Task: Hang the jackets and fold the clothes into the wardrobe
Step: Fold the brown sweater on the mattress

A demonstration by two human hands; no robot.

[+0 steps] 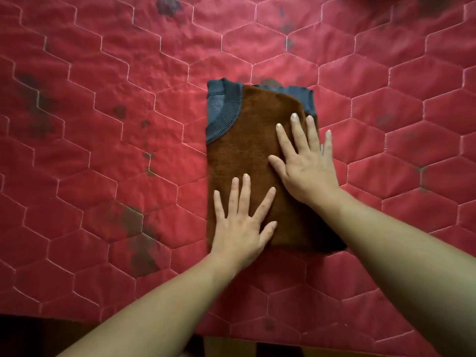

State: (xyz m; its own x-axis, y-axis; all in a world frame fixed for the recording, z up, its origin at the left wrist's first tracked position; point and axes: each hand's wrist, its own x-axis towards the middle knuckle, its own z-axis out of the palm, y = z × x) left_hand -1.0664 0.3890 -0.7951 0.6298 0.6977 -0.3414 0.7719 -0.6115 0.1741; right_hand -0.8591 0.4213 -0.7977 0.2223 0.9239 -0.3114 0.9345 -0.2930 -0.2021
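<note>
A brown fleece garment (255, 135) with a blue-grey ribbed collar and trim lies folded into a narrow upright rectangle on the red quilted bed cover (103, 150). My left hand (240, 228) lies flat with fingers spread on the garment's near left part. My right hand (306, 163) lies flat with fingers spread on its right side, fingertips near the blue-grey trim at the top right. Neither hand grips the cloth. The garment's near right corner is hidden under my right forearm.
The red cover has hexagon stitching and dark stains, mostly on the left. Its near edge (257, 338) runs along the bottom of the view, with dark floor below it at the left. No wardrobe, hanger or other clothing shows.
</note>
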